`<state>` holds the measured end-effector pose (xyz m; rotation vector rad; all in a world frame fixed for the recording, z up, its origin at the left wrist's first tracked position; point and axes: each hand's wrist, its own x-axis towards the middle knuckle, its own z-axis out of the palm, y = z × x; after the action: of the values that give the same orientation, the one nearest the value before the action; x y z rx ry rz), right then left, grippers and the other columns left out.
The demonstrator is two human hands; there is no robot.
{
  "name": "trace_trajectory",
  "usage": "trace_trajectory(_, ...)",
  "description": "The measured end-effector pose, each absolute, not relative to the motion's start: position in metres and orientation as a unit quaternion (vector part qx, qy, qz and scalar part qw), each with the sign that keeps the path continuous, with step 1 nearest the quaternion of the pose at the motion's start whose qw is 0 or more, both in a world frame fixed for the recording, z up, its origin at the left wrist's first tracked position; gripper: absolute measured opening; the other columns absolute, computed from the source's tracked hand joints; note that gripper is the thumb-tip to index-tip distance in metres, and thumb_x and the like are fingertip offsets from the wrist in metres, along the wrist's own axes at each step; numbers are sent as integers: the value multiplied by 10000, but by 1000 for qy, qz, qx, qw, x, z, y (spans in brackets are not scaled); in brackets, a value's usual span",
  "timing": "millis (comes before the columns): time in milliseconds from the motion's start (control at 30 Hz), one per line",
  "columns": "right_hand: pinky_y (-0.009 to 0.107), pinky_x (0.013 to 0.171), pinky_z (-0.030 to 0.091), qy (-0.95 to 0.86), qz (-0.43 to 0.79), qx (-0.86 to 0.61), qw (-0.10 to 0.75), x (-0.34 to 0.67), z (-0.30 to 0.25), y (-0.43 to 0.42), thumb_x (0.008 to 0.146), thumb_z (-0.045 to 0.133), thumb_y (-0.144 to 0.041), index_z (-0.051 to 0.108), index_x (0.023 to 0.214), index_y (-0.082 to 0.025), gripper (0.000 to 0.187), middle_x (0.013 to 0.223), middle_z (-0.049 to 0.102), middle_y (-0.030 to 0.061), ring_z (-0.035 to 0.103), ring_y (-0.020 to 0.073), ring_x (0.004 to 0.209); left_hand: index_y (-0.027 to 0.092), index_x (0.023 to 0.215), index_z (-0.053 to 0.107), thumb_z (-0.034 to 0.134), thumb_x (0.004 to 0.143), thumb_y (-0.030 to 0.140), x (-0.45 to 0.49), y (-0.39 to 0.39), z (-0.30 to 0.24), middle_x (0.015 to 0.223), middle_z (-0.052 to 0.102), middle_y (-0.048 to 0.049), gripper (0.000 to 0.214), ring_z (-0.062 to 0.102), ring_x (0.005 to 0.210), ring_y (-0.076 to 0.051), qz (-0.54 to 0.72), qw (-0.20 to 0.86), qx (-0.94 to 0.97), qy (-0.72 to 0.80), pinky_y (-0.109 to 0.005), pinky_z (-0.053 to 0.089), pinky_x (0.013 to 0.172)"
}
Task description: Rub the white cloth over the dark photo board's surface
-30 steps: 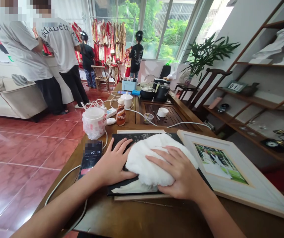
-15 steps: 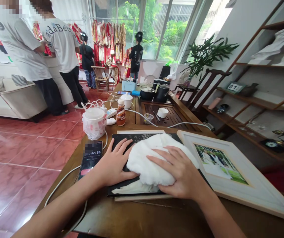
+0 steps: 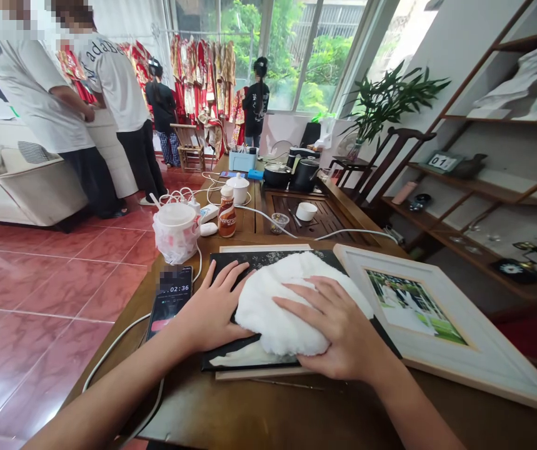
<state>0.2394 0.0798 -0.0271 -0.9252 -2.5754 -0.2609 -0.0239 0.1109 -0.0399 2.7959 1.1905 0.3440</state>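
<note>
My left hand (image 3: 212,306) lies flat with fingers spread on the left part of a dark panel (image 3: 224,257), its thumb reaching toward a white fluffy cloth (image 3: 277,300). Bunched up, the cloth covers much of the panel. My right hand (image 3: 338,331) holds it from the right, fingers over the top and thumb at the near edge. A pale area shows on the panel's near left, below the cloth. Under the panel, the edge of a light wooden frame (image 3: 263,375) sticks out. What lies directly beneath the cloth is hidden.
To the right lies a white picture frame (image 3: 493,359) with a wedding photo. A phone (image 3: 170,303) and cable lie left. Beyond are a plastic-wrapped cup (image 3: 177,231), a bottle (image 3: 227,215), a lidded white cup (image 3: 237,187) and a tea tray (image 3: 343,219). Several people stand farther back.
My right hand and the cloth have shifted very slightly left. My left hand keeps its place on the panel. The view has moved a little, and the people at left have changed posture slightly.
</note>
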Motion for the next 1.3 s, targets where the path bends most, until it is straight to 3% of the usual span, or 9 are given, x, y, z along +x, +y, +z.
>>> trace_trajectory(200,536,1000,367,-891,-128,-396,183,260,-27,91,766,667,-371,511,1370,-222,642,1354,552,130,519,339,1166,194,1522,291,460,894,716,-24,109,-38,1570,311,-128,834,231,1468,-309,153,55,903,398,-532,165,1205)
trace_trajectory(367,560,1003,358,-895,-135,-382,188,252,-29,87,734,686,-373,514,1371,-213,679,1353,549,141,504,361,1164,200,1520,297,486,890,700,-23,110,-39,1562,327,-126,826,242,1462,-322,157,53,903,396,-540,179,1199)
trace_trajectory(533,538,1040,320,-918,-93,-333,193,237,-28,79,685,675,-345,506,1361,-245,704,1344,559,102,508,332,1177,194,1519,306,624,826,650,-23,112,-39,1557,331,-141,887,246,1456,-353,126,51,913,385,-560,194,1190)
trace_trajectory(767,530,982,374,-881,-140,-411,185,263,-29,93,751,681,-367,513,1361,-228,647,1346,554,121,510,342,1148,199,1519,301,464,892,718,-22,110,-39,1572,312,-123,830,223,1471,-309,153,54,902,399,-535,165,1205)
trace_trajectory(867,544,991,368,-886,-135,-398,193,257,-29,90,737,694,-378,518,1358,-227,663,1338,556,124,502,351,1152,197,1519,302,477,891,709,-22,110,-38,1568,320,-128,829,234,1466,-313,159,55,902,397,-539,176,1202)
trace_trajectory(1067,542,1049,315,-915,-89,-339,201,233,-28,78,696,683,-362,505,1358,-255,694,1350,556,97,516,322,1178,211,1484,387,654,818,613,-24,112,-39,1557,332,-132,822,258,1450,-359,128,55,913,383,-557,188,1194)
trace_trajectory(1300,537,1036,349,-890,-126,-396,189,257,-27,90,747,665,-345,509,1367,-248,647,1376,546,113,527,321,1199,219,1519,299,472,890,714,-22,110,-39,1565,328,-110,819,240,1464,-314,167,56,902,395,-533,182,1201)
